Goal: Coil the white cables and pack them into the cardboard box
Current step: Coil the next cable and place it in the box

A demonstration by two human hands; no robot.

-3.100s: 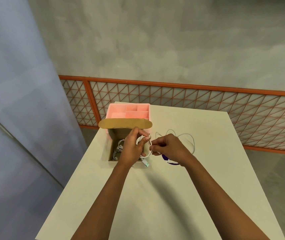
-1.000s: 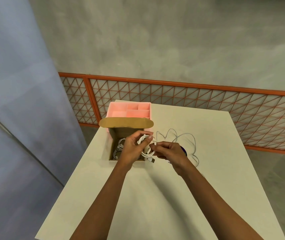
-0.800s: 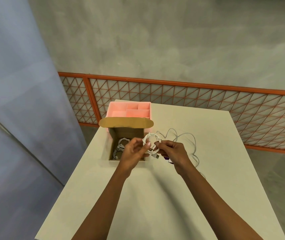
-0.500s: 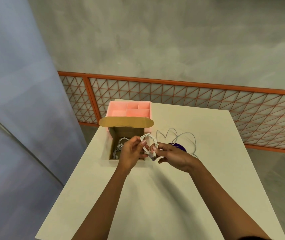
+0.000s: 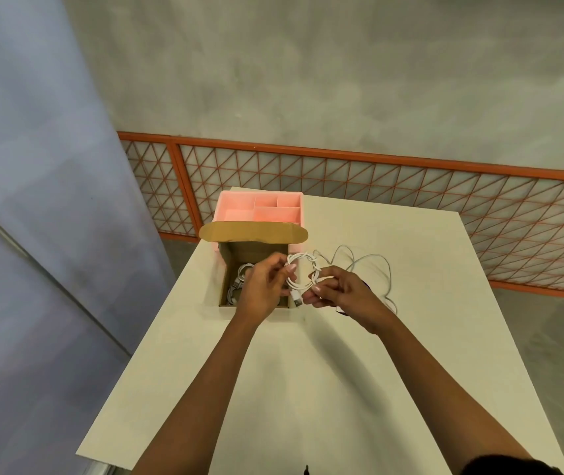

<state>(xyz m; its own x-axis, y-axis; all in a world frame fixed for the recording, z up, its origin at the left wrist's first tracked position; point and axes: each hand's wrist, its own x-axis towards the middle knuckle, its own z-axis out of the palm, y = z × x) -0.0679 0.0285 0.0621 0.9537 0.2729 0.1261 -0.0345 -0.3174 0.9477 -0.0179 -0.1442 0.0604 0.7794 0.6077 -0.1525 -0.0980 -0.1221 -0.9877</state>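
A small coil of white cable (image 5: 303, 273) hangs between both hands just right of the open cardboard box (image 5: 227, 260). My left hand (image 5: 263, 286) pinches its left side and my right hand (image 5: 340, 293) pinches its lower right, with a plug end dangling below. Inside the box lie coiled white cables (image 5: 237, 282), partly hidden by my left hand. A loose white cable (image 5: 371, 260) sprawls on the table behind my right hand.
A pink divided organiser (image 5: 267, 209) stands right behind the box's raised flap (image 5: 253, 231). A dark purple object (image 5: 342, 311) lies mostly hidden under my right hand. The white table (image 5: 342, 389) ends at left; an orange mesh fence (image 5: 411, 186) runs behind.
The coil has been turned and wound tighter between my hands. My right hand shifted slightly right and lower on the coil; the left hand stays beside the box.
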